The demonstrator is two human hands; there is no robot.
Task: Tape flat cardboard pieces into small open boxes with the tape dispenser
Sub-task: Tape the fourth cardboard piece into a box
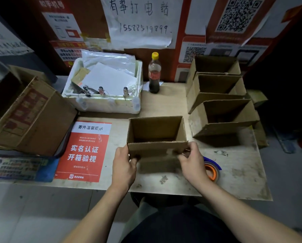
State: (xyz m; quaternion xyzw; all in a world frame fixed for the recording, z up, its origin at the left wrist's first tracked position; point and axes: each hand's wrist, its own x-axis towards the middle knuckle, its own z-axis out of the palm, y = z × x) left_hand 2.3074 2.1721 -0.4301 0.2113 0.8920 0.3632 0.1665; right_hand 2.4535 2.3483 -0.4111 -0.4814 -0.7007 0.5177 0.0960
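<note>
A small open cardboard box (156, 135) is held just above the table, its mouth facing up and away from me. My left hand (124, 165) grips the near wall at its left corner. My right hand (193, 163) pinches the same wall at its right corner. The tape dispenser (212, 168), blue with an orange core, lies on the table right behind my right hand, partly hidden by it. Three finished open boxes (222, 109) stand in a row at the right of the table.
A white foam box (103, 102) of papers and clips sits at the back centre, a cola bottle (154, 75) beside it. A large cardboard carton (29, 116) lies at left. A red and white notice (86, 151) is stuck on the table. The table's edge (181, 192) runs near me.
</note>
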